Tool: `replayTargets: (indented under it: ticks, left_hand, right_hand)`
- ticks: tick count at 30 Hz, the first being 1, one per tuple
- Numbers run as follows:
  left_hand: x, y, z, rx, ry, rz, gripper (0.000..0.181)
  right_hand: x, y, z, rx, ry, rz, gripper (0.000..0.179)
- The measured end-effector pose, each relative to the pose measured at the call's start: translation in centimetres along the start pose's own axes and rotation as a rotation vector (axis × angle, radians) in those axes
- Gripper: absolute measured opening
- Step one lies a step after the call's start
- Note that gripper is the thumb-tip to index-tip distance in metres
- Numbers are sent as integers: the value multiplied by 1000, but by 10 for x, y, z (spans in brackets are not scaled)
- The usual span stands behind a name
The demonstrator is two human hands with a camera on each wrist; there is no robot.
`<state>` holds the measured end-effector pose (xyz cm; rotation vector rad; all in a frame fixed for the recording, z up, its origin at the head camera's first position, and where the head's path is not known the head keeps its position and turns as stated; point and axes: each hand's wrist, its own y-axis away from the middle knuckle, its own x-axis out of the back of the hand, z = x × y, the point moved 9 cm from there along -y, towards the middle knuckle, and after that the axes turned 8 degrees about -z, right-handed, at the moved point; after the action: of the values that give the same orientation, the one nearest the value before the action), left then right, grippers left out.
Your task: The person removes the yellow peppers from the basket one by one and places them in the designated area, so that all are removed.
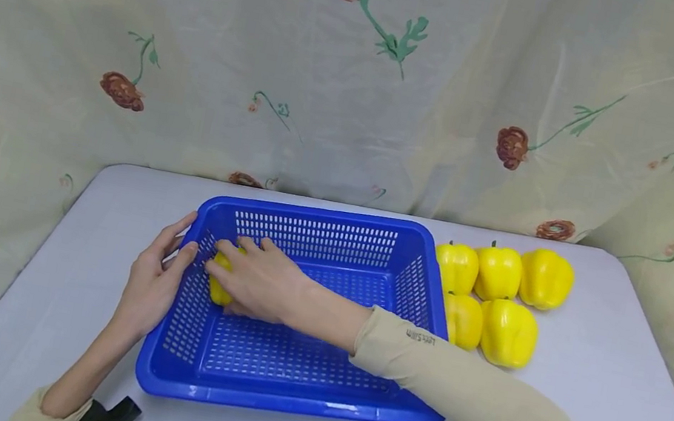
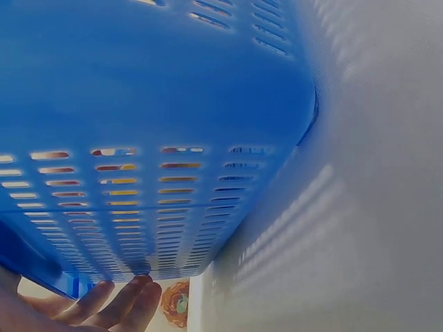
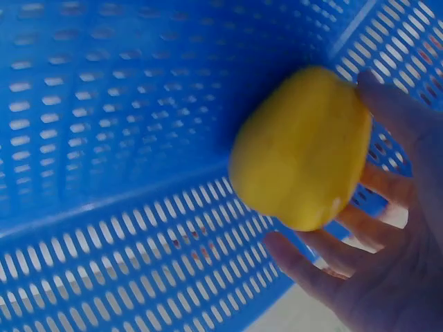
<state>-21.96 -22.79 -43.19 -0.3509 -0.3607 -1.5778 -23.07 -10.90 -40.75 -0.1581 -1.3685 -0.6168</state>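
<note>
A blue plastic basket (image 1: 302, 410) with slotted walls stands on the table. At its left rim is my left hand (image 1: 150, 287), thumb over the rim and fingers under it against the outer wall; the left wrist view shows the fingertips touching the slotted wall (image 2: 159, 228). My right hand (image 1: 266, 284) reaches inside the basket at its left end. It holds a yellow bell pepper (image 3: 301, 149) there, thumb on one side and spread fingers around the other. From the head view, that pepper (image 1: 220, 286) is partly hidden under the hand.
Several yellow bell peppers (image 1: 508, 332) sit in two rows on the table right of the basket, the nearest ones against its right wall. My right forearm crosses the basket's right rim. A flowered curtain (image 1: 449, 110) hangs behind the white-covered table (image 1: 600, 407).
</note>
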Motion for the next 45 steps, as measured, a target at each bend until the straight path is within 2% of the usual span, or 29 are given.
replayTargets:
  ticks: [6, 19, 26, 32, 39, 45]
  left_hand:
    - [-1, 0, 1, -13, 9, -1, 54]
    - [-1, -1, 1, -23, 24, 1, 55]
    - [-1, 0, 1, -6, 22, 1, 55]
    - [-1, 0, -1, 4, 11, 2, 55]
    - [-1, 0, 0, -13, 0, 3, 56]
    - [-1, 0, -1, -3, 1, 13, 55]
  right_hand:
    - [-1, 1, -1, 5, 17, 21, 62]
    - [-3, 3, -1, 31, 2, 0, 73]
    - [-4, 2, 0, 51, -13, 0, 72]
    - [-4, 3, 2, 63, -26, -33, 70]
    - [-3, 13, 9, 53, -59, -98, 71]
    - [6, 27, 18, 31, -82, -106, 71]
